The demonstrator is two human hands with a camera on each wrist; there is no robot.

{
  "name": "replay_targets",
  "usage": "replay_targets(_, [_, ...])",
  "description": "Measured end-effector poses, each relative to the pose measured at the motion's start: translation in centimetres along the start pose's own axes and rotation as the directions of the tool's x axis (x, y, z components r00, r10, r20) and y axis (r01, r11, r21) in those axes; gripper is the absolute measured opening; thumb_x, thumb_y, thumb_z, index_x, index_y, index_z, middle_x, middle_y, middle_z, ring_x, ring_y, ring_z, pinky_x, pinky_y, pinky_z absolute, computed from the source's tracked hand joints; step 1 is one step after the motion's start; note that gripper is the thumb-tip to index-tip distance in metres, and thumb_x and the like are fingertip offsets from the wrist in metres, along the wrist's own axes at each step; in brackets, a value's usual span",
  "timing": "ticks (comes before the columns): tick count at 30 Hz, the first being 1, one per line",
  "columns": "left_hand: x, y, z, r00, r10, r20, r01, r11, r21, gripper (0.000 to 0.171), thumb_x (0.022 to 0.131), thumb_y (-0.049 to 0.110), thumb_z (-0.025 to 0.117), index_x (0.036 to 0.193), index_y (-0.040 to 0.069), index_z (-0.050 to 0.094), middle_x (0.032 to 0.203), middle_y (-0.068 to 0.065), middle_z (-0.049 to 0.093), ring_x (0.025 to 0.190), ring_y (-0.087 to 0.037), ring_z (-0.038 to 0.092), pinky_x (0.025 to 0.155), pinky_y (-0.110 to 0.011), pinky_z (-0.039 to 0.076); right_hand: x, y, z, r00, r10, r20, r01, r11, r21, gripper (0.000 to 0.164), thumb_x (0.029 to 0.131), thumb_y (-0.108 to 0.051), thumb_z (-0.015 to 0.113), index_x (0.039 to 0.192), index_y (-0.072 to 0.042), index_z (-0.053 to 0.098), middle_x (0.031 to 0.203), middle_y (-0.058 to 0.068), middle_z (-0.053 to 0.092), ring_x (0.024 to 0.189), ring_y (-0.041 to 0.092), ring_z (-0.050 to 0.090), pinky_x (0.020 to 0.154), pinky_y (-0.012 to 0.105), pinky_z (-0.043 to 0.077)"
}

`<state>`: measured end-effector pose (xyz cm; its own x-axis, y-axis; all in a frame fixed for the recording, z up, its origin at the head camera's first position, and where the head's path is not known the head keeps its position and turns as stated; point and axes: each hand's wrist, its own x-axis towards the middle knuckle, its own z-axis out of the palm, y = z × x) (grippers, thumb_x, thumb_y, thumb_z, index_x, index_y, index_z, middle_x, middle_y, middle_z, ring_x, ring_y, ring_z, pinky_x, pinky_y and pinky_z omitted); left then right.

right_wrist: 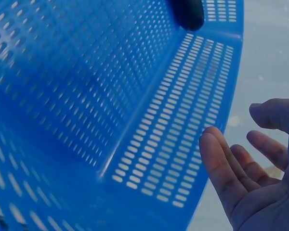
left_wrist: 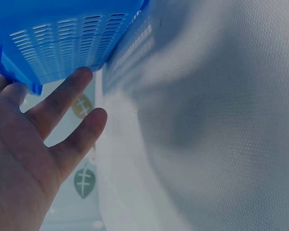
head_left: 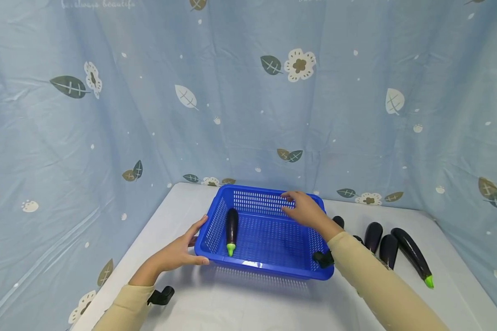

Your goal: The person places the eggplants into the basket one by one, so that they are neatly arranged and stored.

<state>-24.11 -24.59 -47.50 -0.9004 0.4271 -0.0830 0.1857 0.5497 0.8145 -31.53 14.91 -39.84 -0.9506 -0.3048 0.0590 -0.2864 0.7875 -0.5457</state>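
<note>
A blue perforated plastic basket (head_left: 269,230) stands on the white table. One dark eggplant (head_left: 232,227) with a green stem end lies inside, near its left end; part of that eggplant (right_wrist: 189,14) also appears in the right wrist view. At the near left corner of the basket is my left hand (head_left: 176,250), with thumb and fingers spread. In the left wrist view, two fingers extend straight by the perforated wall. My right hand (head_left: 304,209) is over the far right part of the basket, fingers loosely bent and holding nothing. It is near the long far wall (right_wrist: 171,130).
Several eggplants lie right of the basket, among them a long curved eggplant (head_left: 413,253) with a green stem end. The right forearm partly hides this group. A patterned blue curtain (head_left: 248,115) rises behind the white table (head_left: 232,308).
</note>
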Motion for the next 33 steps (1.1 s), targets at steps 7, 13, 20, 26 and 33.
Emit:
replay_targets(7, [-0.2, 0.2, -0.2, 1.0, 0.004, -0.004, -0.004, 1.0, -0.01, 0.117, 0.082, 0.033, 0.086, 0.165, 0.029, 0.003, 0.165, -0.026, 0.018, 0.137, -0.053, 0.043, 0.103, -0.065, 0.043, -0.4, 0.7, -0.8, 1.0, -0.01, -0.018, 0.01, 1.0, -0.016, 0.044, 0.099, -0.021, 0.065, 0.139, -0.004, 0.059, 0.133, 0.021, 0.059, 0.122, 0.039, 0.059, 0.099, 0.056, 0.05])
replay_targets(13, [-0.2, 0.1, -0.2, 1.0, 0.0, 0.0, 0.0, 1.0, -0.023, 0.116, 0.082, 0.033, 0.086, 0.164, 0.033, 0.003, 0.165, -0.025, 0.018, 0.138, -0.051, 0.043, 0.105, -0.066, 0.041, -0.8, 1.4, -1.2, 0.999, -0.011, -0.035, 0.011, 1.0, -0.022, 0.043, 0.099, -0.02, 0.065, 0.138, -0.003, 0.059, 0.132, 0.021, 0.059, 0.12, 0.039, 0.059, 0.099, 0.056, 0.05])
replay_targets(20, [-0.1, 0.1, -0.1, 1.0, 0.012, 0.013, -0.012, 0.999, -0.038, 0.117, 0.082, 0.034, 0.086, 0.164, 0.033, 0.003, 0.165, -0.025, 0.017, 0.138, -0.051, 0.042, 0.104, -0.068, 0.04, -1.4, 2.2, -1.7, 0.998, 0.009, -0.057, -0.011, 1.0, -0.029, 0.043, 0.098, -0.02, 0.065, 0.138, -0.004, 0.06, 0.13, 0.021, 0.06, 0.118, 0.041, 0.061, 0.098, 0.057, 0.05])
replay_targets(26, [-0.2, 0.3, -0.2, 1.0, 0.01, 0.007, -0.01, 1.0, -0.019, 0.117, 0.082, 0.031, 0.086, 0.165, 0.031, 0.003, 0.165, -0.027, 0.018, 0.137, -0.053, 0.043, 0.103, -0.067, 0.043, -1.9, 3.2, -2.3, 0.996, 0.017, -0.086, -0.02, 0.999, -0.029, 0.042, 0.099, -0.019, 0.065, 0.137, -0.004, 0.06, 0.128, 0.022, 0.061, 0.115, 0.042, 0.062, 0.094, 0.057, 0.052])
replay_targets(33, [-0.3, 0.5, -0.2, 0.999, 0.037, 0.015, -0.037, 0.999, -0.022, 0.118, 0.082, 0.031, 0.086, 0.165, 0.029, 0.003, 0.164, -0.028, 0.018, 0.136, -0.053, 0.043, 0.102, -0.069, 0.042, -2.8, 4.6, -2.7, 0.993, 0.025, -0.115, -0.031, 0.998, -0.048, 0.041, 0.099, -0.018, 0.064, 0.137, -0.005, 0.06, 0.125, 0.021, 0.062, 0.102, 0.035, 0.065, 0.084, 0.053, 0.055])
